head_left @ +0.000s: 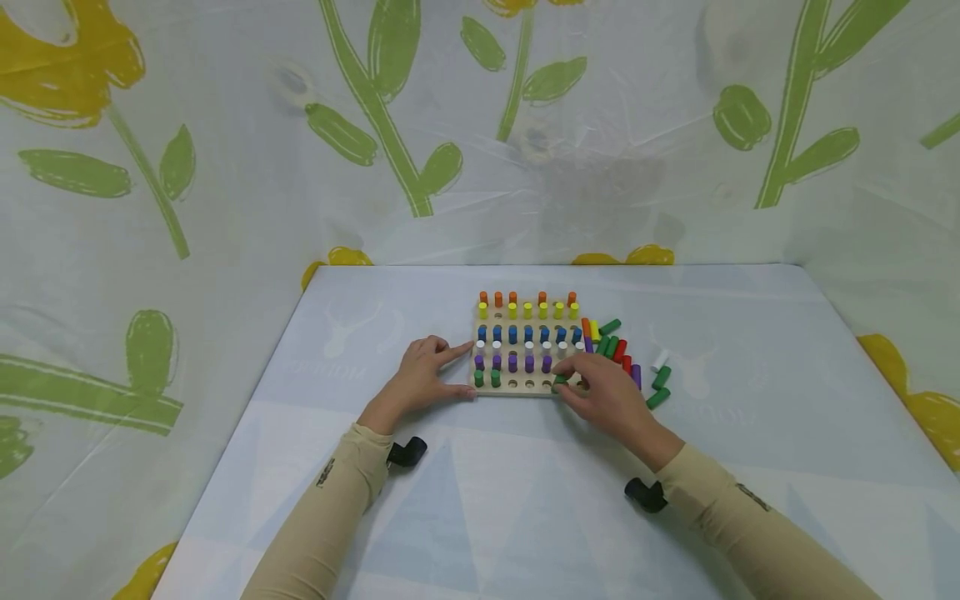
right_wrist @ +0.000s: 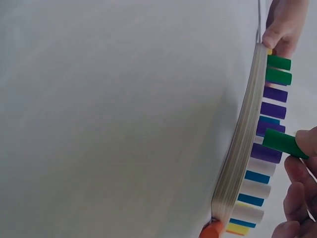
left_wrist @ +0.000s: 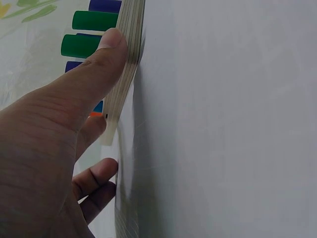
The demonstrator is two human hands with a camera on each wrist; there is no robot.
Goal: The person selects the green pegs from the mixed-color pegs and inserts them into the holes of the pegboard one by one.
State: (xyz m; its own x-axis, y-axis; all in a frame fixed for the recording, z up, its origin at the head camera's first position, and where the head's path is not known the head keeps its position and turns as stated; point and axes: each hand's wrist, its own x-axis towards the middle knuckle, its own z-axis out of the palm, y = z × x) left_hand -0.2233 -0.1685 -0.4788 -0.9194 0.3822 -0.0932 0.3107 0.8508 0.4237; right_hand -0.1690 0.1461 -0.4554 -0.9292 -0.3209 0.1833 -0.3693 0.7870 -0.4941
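A wooden pegboard [head_left: 491,393] lies on the table, with coloured pegs standing in rows: orange at the back, then yellow, blue, white, purple, green in front. Two green pegs [head_left: 487,379] stand at the left end of the front row; holes show to their right. My left hand [head_left: 416,375] touches the board's left side with spread thumb and index finger, the thumb at the front corner. Between thumb and fingertips my right hand [head_left: 607,398] pinches a green peg [right_wrist: 283,142], tilted over the board's front row, its far end partly overlapping the purple pegs in the right wrist view.
Loose pegs lie right of the board: several green ones, such as a green peg [head_left: 657,398], plus red pegs [head_left: 620,350], a white peg [head_left: 660,360] and a purple peg [head_left: 636,376]. A patterned cloth wall [head_left: 525,183] rises behind the table [head_left: 480,500].
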